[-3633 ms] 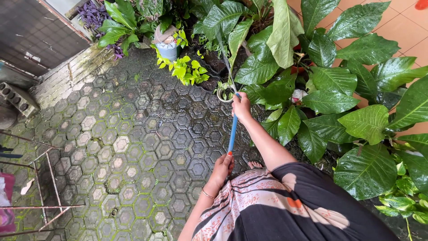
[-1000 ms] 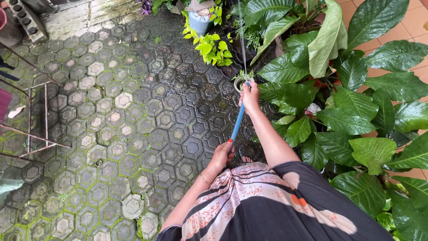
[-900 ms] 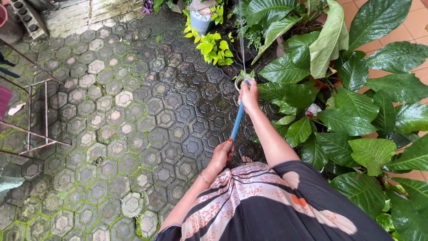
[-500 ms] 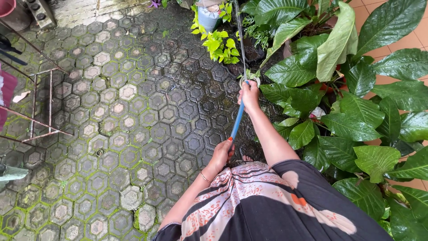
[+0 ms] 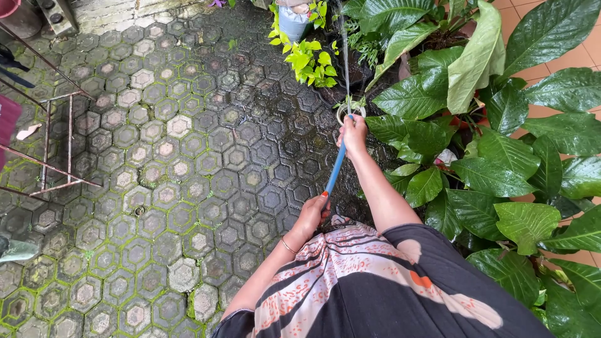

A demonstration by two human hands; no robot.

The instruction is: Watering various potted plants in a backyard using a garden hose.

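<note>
Since the earlier frames, the view has been shifted a little, so the metal rack is now seen further to the left and the plants are seen closer to the top edge; the two hands are kept on the hose as before. The blue hose is held slanted between both hands, above the wet paving of hexagonal stones with moss in the joints. The right hand is closed around the upper end of the hose, near a small pale ring-shaped pot, and its grip is pressed together on the hose. A thin stream of water is seen going from this hand toward the plants at the top. The left hand is wrapped around the lower part of the hose, just in front of the patterned dress, with its grip also pinching the hose; orange nails and a thin bracelet are visible. Large wet green leaves are found at the right side, and a small yellow-green plant is placed beside a grey pot at the top. Orange tiles are seen behind the leaves.
</note>
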